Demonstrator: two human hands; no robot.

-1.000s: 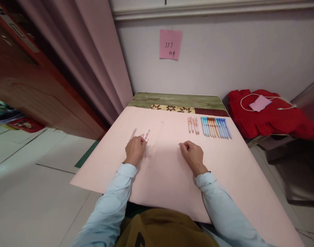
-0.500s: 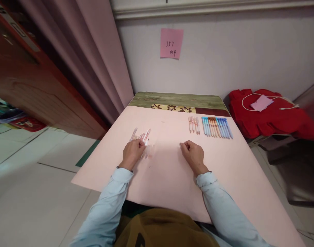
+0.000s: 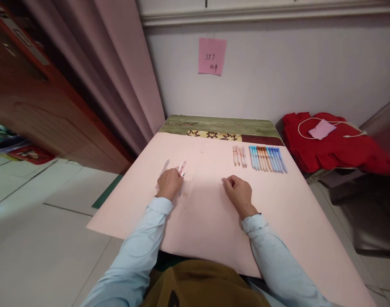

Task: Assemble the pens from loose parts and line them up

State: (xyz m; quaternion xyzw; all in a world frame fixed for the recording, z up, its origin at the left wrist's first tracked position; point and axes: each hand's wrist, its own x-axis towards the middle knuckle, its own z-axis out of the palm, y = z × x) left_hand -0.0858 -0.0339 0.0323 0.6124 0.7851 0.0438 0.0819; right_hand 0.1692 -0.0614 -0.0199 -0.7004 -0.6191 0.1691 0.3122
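Note:
My left hand (image 3: 169, 183) rests on the pink sheet (image 3: 211, 221) over a small cluster of pale pink pens (image 3: 181, 168), its fingers curled down onto them. Which pen it grips is hidden by the knuckles. My right hand (image 3: 238, 192) lies loosely curled near the sheet's middle, thumb against forefinger, with nothing visible in it. Far right on the sheet lies a tidy row of blue and orange pens (image 3: 268, 159), and beside it a smaller group of pink pens (image 3: 239, 155).
The sheet covers a small table (image 3: 220, 124) against the wall, which carries a pink sticky note (image 3: 211, 56). A curtain (image 3: 118, 72) hangs at left beside a wooden door. At right a red cloth (image 3: 336, 145) holds a white cable and a pink paper.
My left hand has shifted slightly over the pink pens, back a little and then forward again. The right hand and the pen rows have stayed put.

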